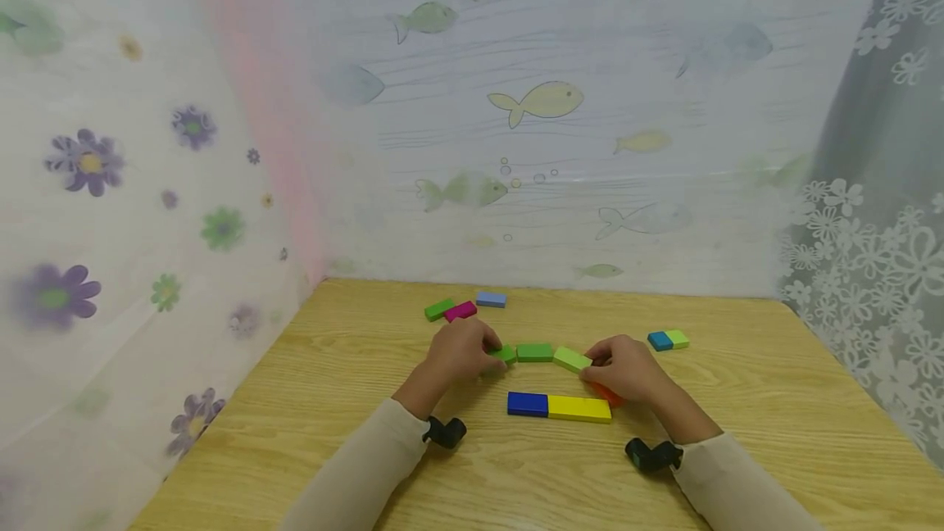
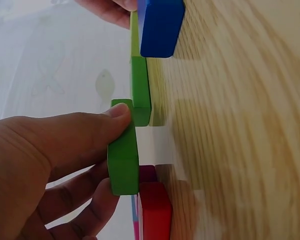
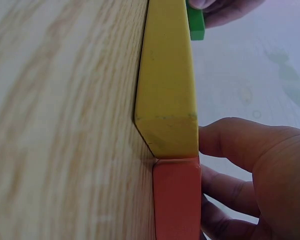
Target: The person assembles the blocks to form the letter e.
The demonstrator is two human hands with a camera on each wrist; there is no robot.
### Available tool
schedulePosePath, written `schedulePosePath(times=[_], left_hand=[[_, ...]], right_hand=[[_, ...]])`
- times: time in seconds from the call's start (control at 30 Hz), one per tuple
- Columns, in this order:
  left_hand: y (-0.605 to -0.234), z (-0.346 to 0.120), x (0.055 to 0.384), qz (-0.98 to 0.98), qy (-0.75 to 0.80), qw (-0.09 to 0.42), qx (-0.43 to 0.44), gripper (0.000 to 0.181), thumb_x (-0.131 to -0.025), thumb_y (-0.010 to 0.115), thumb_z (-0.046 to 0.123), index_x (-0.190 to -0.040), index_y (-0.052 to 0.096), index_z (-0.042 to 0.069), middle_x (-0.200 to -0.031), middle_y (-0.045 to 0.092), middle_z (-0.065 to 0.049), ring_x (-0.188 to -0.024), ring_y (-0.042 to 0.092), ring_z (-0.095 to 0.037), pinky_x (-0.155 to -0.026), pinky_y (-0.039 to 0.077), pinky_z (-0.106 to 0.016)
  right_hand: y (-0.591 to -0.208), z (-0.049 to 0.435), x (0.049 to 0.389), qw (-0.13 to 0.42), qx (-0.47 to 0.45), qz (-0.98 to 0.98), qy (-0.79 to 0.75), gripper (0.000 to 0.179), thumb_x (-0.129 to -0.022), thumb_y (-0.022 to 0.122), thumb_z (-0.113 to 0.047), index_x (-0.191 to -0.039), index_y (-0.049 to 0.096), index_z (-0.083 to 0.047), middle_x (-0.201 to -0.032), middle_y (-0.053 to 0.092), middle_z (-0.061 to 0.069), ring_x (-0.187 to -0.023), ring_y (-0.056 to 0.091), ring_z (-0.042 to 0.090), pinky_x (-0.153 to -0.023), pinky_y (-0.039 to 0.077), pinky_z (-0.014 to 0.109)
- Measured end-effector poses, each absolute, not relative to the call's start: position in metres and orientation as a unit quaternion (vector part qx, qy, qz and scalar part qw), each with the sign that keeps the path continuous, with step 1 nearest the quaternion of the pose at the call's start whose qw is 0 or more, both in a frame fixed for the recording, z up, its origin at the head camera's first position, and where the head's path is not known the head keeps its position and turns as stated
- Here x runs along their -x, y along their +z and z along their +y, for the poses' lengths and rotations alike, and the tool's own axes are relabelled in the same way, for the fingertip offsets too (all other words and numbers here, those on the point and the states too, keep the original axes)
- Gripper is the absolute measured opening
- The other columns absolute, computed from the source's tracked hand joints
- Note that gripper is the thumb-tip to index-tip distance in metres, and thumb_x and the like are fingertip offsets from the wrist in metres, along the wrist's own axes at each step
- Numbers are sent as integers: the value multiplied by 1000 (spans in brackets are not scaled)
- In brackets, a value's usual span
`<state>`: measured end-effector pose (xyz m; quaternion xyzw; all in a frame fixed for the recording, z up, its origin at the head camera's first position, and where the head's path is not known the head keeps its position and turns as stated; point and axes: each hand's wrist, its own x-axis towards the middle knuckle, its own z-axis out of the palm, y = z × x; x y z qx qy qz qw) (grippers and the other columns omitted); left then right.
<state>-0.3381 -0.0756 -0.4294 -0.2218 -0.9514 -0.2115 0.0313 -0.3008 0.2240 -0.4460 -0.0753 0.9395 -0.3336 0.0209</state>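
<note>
My left hand (image 1: pixel 460 348) pinches a green block (image 2: pixel 123 155) between thumb and fingers, slightly above the table in the left wrist view. Just right of it lies another green block (image 1: pixel 534 352), followed by a light green block (image 1: pixel 571 359) set at a slant. My right hand (image 1: pixel 625 367) grips the right end of that light green block, though its fingertips are partly hidden. An orange-red block (image 1: pixel 608 394) shows partly under the right hand. Closer to me, a dark blue block (image 1: pixel 527 404) and a longer yellow block (image 1: pixel 583 409) lie end to end.
Behind my left hand lie a green block (image 1: pixel 439 310), a magenta block (image 1: pixel 460 311) and a light blue block (image 1: pixel 491 300). A blue block (image 1: pixel 660 341) touches a lime block (image 1: pixel 678 339) at right. The left wrist view also shows a red block (image 2: pixel 156 212). Patterned curtains (image 1: pixel 553 146) border the wooden table (image 1: pixel 310 433).
</note>
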Motion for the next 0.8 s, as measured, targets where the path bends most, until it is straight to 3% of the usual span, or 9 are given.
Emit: schedulePosePath(times=[0.4,0.8], left_hand=[[-420,-65,325,-958,-165,50,228,26,-80,90,37,-101,85,24,-99,78,10,-90,70,-11,-71,56,-29],[-434,-74,338,-969,-155,56,185,29,-78,91,39,-102,83,26,-99,76,11,-87,69,-11,-69,55,-32]], right_hand=[[-447,225,302,20,73,940,-333,37,-88,82,-26,-116,76,-3,-100,73,3,-88,65,16,-76,59,34],[-447,224,302,22,73,938,-337,37,-88,83,-26,-116,76,-3,-101,73,4,-89,65,17,-78,58,33]])
